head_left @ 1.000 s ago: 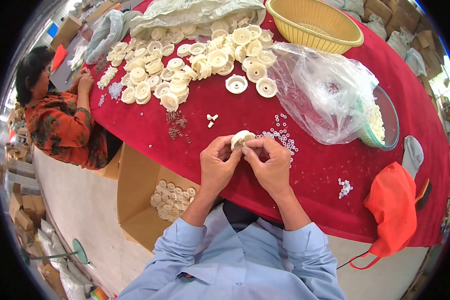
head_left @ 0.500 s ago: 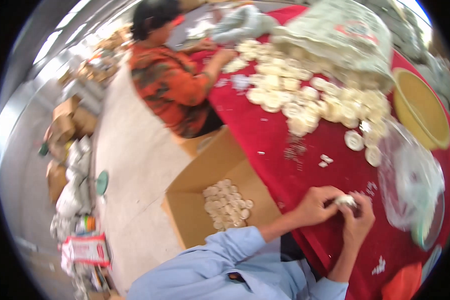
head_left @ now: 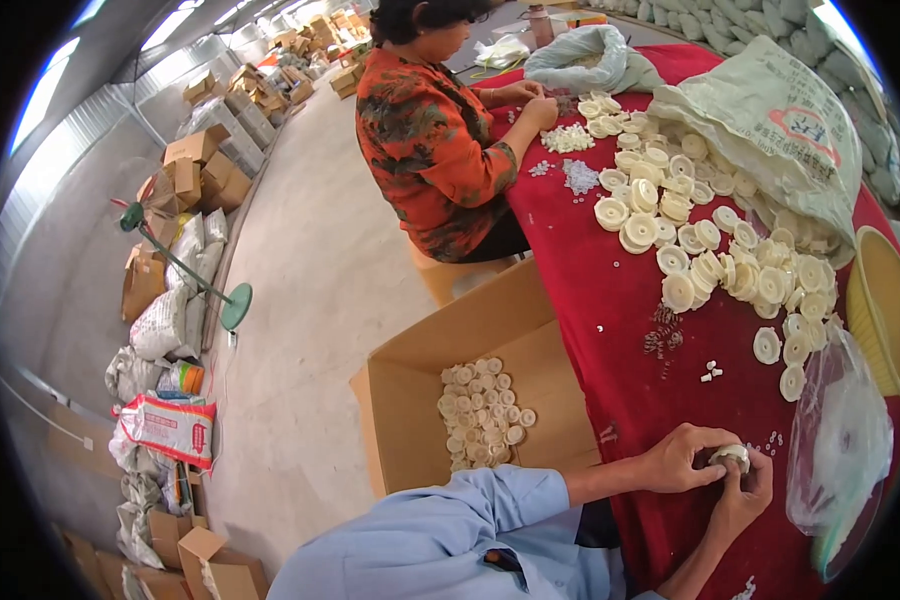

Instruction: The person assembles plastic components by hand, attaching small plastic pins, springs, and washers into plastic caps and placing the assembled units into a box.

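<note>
Over the near right of the red-covered table [head_left: 650, 390], a round cream plastic part [head_left: 732, 456] is held between both hands. My left hand [head_left: 686, 458] pinches it from the left, fingers closed. My right hand [head_left: 748, 492] grips its right side with thumb and fingers, hiding much of it. Several small clear rings [head_left: 773, 440] lie on the cloth just beyond my hands. A few small white pieces [head_left: 711, 372] sit farther off. Beyond them spreads a large heap of similar round cream parts [head_left: 675, 185], spilling from a woven sack [head_left: 765, 115].
Left of the table stands an open cardboard box [head_left: 410, 370] with many round parts [head_left: 485, 410] inside. A yellow basket [head_left: 882, 310] and a clear plastic bag [head_left: 838, 445] line the right edge. Across the far left corner, a co-worker [head_left: 430, 150] handles small pieces near a pale blue bag [head_left: 578, 60].
The whole view has shifted, so table, box and co-worker appear farther right and lower, and the picture is sharper. Both hands still hold the round part.
</note>
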Demonstrator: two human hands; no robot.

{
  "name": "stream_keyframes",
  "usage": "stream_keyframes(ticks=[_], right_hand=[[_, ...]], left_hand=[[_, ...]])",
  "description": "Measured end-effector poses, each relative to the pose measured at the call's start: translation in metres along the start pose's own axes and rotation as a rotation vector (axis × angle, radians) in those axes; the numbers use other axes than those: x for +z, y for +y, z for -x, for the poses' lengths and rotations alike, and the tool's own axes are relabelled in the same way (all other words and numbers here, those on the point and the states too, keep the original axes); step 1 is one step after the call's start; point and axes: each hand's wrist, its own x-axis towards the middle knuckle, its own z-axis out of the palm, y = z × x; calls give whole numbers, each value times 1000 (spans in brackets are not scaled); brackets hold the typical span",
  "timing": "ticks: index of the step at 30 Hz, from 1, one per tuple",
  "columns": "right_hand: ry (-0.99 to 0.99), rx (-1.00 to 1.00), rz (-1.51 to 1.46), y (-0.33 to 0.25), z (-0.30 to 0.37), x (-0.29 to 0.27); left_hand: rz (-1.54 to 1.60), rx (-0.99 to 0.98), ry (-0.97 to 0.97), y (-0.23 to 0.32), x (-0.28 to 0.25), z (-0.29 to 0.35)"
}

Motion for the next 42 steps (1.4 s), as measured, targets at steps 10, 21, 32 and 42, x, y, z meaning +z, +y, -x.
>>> stream_keyframes(ticks=[10,21,32,42], right_hand=[[-43,-135,129,3,5,-2],[-51,-126,83,18,6,-9],[-57,-122,106,21,5,-9],[-13,-98,100,10,8,2]], left_hand=[[14,50,35,-9,-3,2],[-8,56,43,-7,-1,3],[-38,128,64,-14,1,2],[24,32,85,-15,-2,3]])
